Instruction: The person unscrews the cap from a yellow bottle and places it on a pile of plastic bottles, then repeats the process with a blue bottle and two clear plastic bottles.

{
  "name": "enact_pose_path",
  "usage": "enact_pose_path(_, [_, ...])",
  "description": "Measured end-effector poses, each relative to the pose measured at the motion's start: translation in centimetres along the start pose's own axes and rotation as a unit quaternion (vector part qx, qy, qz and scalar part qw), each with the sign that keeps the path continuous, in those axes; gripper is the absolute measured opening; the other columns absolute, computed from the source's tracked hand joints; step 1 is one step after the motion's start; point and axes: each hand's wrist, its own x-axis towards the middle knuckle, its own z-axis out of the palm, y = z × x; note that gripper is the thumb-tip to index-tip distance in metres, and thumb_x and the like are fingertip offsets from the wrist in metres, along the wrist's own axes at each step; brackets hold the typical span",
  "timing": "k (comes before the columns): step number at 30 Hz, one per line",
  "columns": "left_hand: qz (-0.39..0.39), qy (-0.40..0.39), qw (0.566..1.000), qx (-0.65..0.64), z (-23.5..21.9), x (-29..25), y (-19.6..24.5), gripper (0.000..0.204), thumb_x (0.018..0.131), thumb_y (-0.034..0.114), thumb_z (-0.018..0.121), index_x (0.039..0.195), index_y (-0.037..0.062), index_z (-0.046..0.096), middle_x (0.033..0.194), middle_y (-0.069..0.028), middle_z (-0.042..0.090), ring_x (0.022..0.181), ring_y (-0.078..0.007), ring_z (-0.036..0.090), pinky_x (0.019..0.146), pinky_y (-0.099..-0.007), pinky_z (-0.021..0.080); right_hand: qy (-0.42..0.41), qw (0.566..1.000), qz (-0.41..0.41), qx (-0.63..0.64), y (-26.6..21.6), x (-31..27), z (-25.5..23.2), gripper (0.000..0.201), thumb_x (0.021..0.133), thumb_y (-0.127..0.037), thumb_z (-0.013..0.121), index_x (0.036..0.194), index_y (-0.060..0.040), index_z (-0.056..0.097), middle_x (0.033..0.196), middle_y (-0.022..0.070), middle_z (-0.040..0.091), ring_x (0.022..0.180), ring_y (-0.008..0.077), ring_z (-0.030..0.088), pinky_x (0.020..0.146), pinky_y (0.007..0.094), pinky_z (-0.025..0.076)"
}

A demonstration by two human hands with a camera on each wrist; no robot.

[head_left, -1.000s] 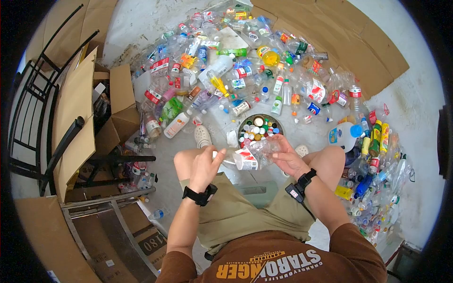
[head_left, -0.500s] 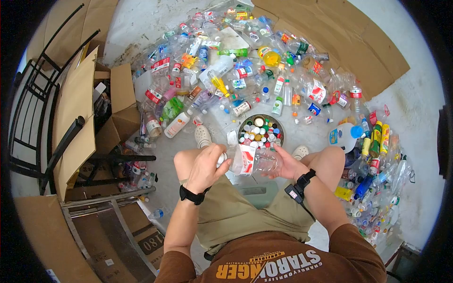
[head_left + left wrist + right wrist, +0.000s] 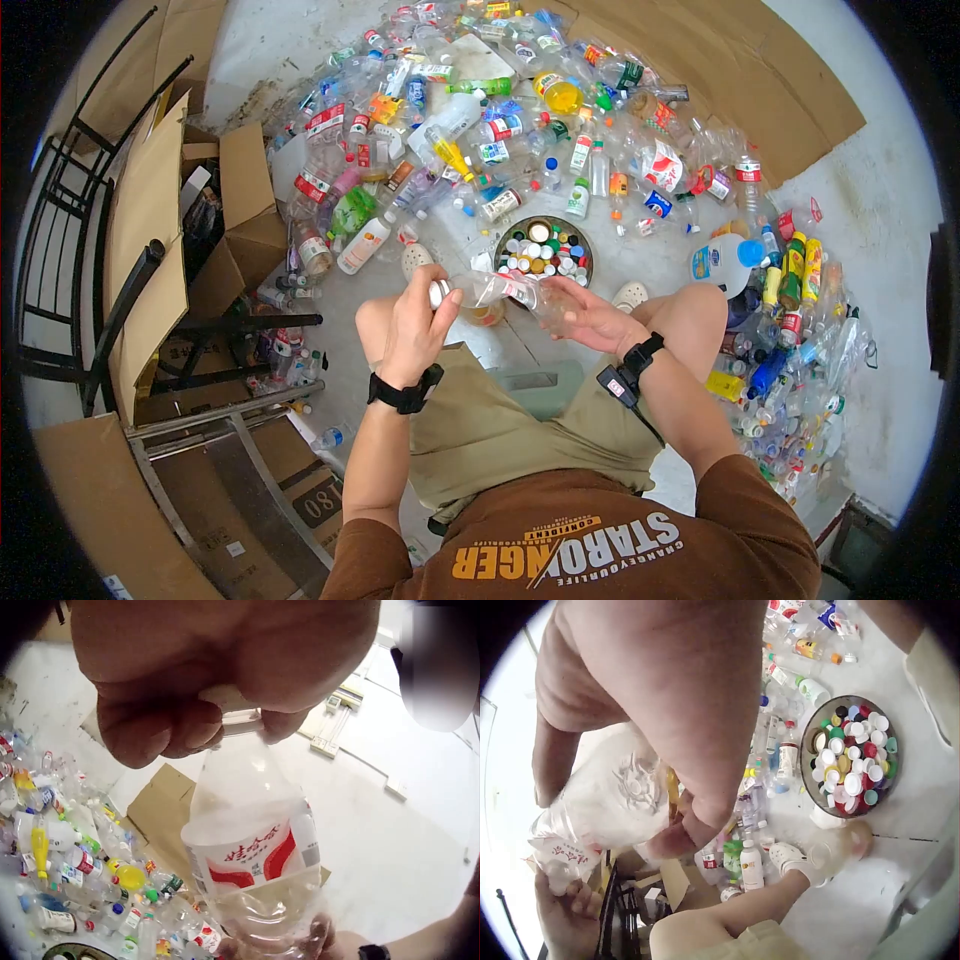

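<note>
In the head view a clear plastic bottle (image 3: 500, 288) is held between both hands above the lap, lying at a slant with its neck to the left. My right hand (image 3: 590, 318) grips it around the base end, and the right wrist view shows the moulded bottom (image 3: 636, 784) between thumb and fingers. At the neck end, my left hand (image 3: 415, 325) pinches a white cap (image 3: 439, 292) between thumb and fingers. From the left wrist, the bottle's red-and-white label (image 3: 255, 859) shows, with left fingers around the neck top; the cap is hidden there.
A round container of loose caps (image 3: 896, 761) stands on the floor just past the hands. Beyond it spreads a large heap of plastic bottles (image 3: 490, 150), with another pile (image 3: 790, 350) on the right. Cardboard boxes (image 3: 245, 210) and a black metal frame (image 3: 75, 250) occupy the left.
Both hands and the bottle have moved slightly up and left in the head view. The bottle has turned, its label now facing less toward the camera. The right hand stays on its base end.
</note>
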Motion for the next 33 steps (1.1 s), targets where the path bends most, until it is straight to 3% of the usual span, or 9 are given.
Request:
enact_pose_path(2, [-0.020, -0.008, 1.000, -0.018, -0.1, 0.1, 0.0, 0.024, 0.090, 0.018, 0.060, 0.105, 0.0024, 0.049, 0.075, -0.0136, 0.054, 0.062, -0.0238, 0.052, 0.061, -0.0344, 0.043, -0.010, 0.999, -0.029, -0.028, 0.1, 0.3, 0.3, 0.088, 0.074, -0.016, 0.079, 0.145, -0.0184, 0.027, 0.137, 0.0078, 0.038, 0.116, 0.0271, 0.050, 0.093, 0.0394, 0.045])
enact_pose_path(5, [-0.032, -0.015, 0.998, -0.053, -0.2, 0.2, 0.1, 0.024, 0.090, 0.017, 0.059, 0.105, 0.0029, 0.048, 0.075, -0.0115, 0.053, 0.064, -0.0212, 0.052, 0.062, -0.0335, 0.043, -0.012, 0.992, -0.077, -0.094, 0.0, 0.4, 0.7, 0.077, 0.081, -0.026, 0.073, 0.143, -0.0187, 0.029, 0.136, 0.0082, 0.037, 0.116, 0.0274, 0.050, 0.099, 0.0431, 0.041])
enact_pose_path(7, [-0.038, -0.021, 0.995, -0.089, -0.2, -0.1, 0.3, 0.024, 0.089, 0.016, 0.059, 0.106, 0.0028, 0.048, 0.079, -0.0109, 0.053, 0.068, -0.0206, 0.052, 0.065, -0.0328, 0.043, 0.019, 0.999, -0.035, -0.001, -0.6, 0.1, 1.5, 0.067, 0.086, -0.036, 0.065, 0.141, -0.0184, 0.031, 0.129, 0.0097, 0.045, 0.108, 0.0276, 0.055, 0.091, 0.0408, 0.048])
enact_pose_path(11, [0.085, -0.083, 0.990, -0.070, -0.5, -0.5, 0.2, 0.028, 0.086, 0.012, 0.059, 0.109, 0.0021, 0.047, 0.094, -0.0130, 0.054, 0.083, -0.0253, 0.053, 0.075, -0.0337, 0.044, 0.033, 0.991, 0.115, 0.066, -0.8, 0.2, 0.2, 0.057, 0.093, -0.058, 0.042, 0.134, -0.0180, 0.039, 0.111, 0.0111, 0.059, 0.087, 0.0281, 0.065, 0.065, 0.0314, 0.055])
enact_pose_path(14, [0.126, -0.118, 0.982, -0.083, 0.2, -0.5, -1.2, 0.031, 0.083, 0.009, 0.060, 0.110, 0.0018, 0.047, 0.101, -0.0141, 0.053, 0.091, -0.0289, 0.053, 0.081, -0.0349, 0.043, 0.066, 0.986, 0.144, 0.048, -0.5, 0.3, -0.7, 0.060, 0.093, -0.065, 0.030, 0.127, -0.0176, 0.044, 0.102, 0.0102, 0.063, 0.075, 0.0258, 0.066, 0.050, 0.0250, 0.051])
enact_pose_path(17, [0.140, -0.138, 0.976, -0.089, 0.1, -0.5, -1.0, 0.031, 0.081, 0.008, 0.059, 0.109, 0.0018, 0.047, 0.102, -0.0143, 0.053, 0.093, -0.0301, 0.053, 0.083, -0.0354, 0.043, 0.049, 0.982, 0.151, 0.099, -0.6, 0.1, -1.0, 0.058, 0.092, -0.063, 0.036, 0.126, -0.0174, 0.046, 0.103, 0.0092, 0.063, 0.073, 0.0233, 0.066, 0.050, 0.0244, 0.049])
enact_pose_path(23, [0.080, -0.093, 0.985, -0.125, 1.1, -0.4, -3.2, 0.024, 0.084, 0.009, 0.058, 0.105, 0.0012, 0.048, 0.094, -0.0130, 0.054, 0.085, -0.0265, 0.054, 0.077, -0.0332, 0.043, 0.058, 0.996, -0.003, 0.065, 0.2, 0.5, -0.8, 0.045, 0.089, -0.034, 0.062, 0.127, -0.0168, 0.044, 0.116, 0.0066, 0.057, 0.103, 0.0232, 0.059, 0.082, 0.0353, 0.051])
enact_pose_path(26, [0.013, -0.056, 0.991, -0.121, 1.2, -0.2, -3.5, 0.018, 0.088, 0.011, 0.055, 0.101, 0.0004, 0.049, 0.087, -0.0119, 0.055, 0.078, -0.0248, 0.054, 0.072, -0.0328, 0.044, -0.003, 0.996, -0.057, 0.073, 0.3, 0.6, -0.6, 0.052, 0.084, -0.016, 0.068, 0.128, -0.0166, 0.041, 0.127, 0.0069, 0.049, 0.120, 0.0236, 0.048, 0.099, 0.0408, 0.042])
enact_pose_path(33, [-0.012, 0.015, 0.995, -0.101, 1.5, 0.1, -3.1, 0.014, 0.091, 0.013, 0.055, 0.094, -0.0001, 0.051, 0.084, -0.0118, 0.054, 0.076, -0.0246, 0.052, 0.070, -0.0339, 0.043, -0.007, 0.996, -0.088, 0.015, -0.5, 0.5, 0.9, 0.052, 0.085, -0.017, 0.068, 0.129, -0.0167, 0.039, 0.135, 0.0078, 0.044, 0.123, 0.0244, 0.046, 0.101, 0.0425, 0.039])
